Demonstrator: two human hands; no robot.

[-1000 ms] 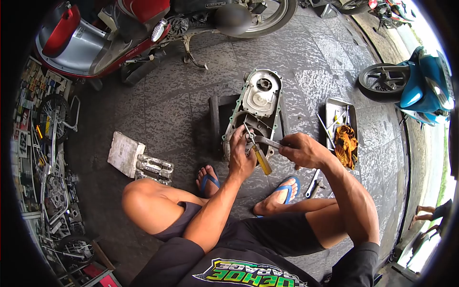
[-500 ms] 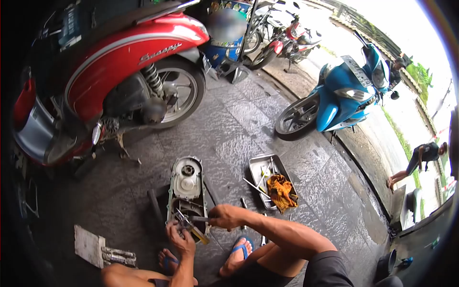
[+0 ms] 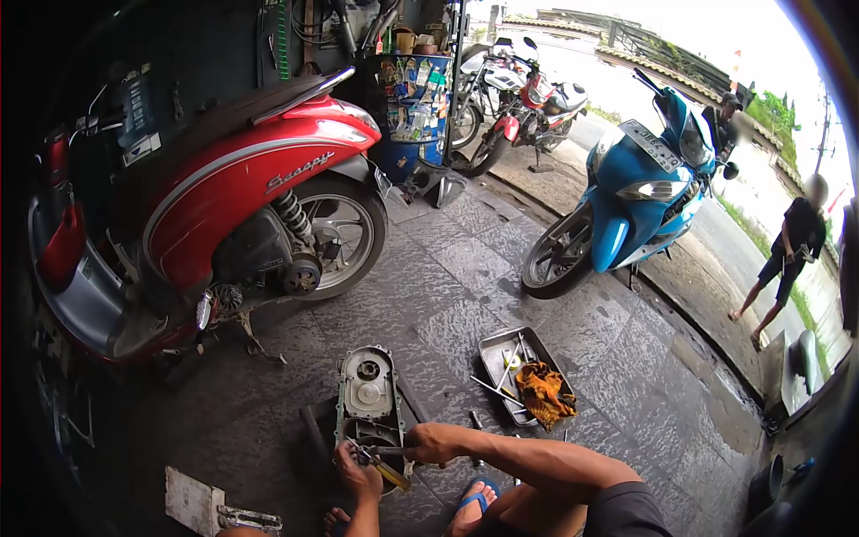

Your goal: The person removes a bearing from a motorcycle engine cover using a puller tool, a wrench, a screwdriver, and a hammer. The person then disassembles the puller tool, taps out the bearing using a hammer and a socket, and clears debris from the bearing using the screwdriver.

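My left hand [image 3: 361,481] is curled round a yellow-handled tool [image 3: 394,475], smooth straight grip slanting down to the right; fingertip detail too small to read. My right hand [image 3: 435,442] is clenched on a grey metal tool [image 3: 395,452], its bar pointing left toward my left fingers. Both hands are over the lower end of the metal casing [image 3: 369,389], long, rounded at the top, dull silver, round bore up there, dark hollow below. Casing lies on a dark stand [image 3: 316,432] in front of me. To the right, shallow rectangular metal tray [image 3: 493,356] with a rumpled orange cloth [image 3: 544,394] in it. Floor [image 3: 456,291]: dark mottled tiles. Left: flat off-white panel [image 3: 190,501], grimy surface
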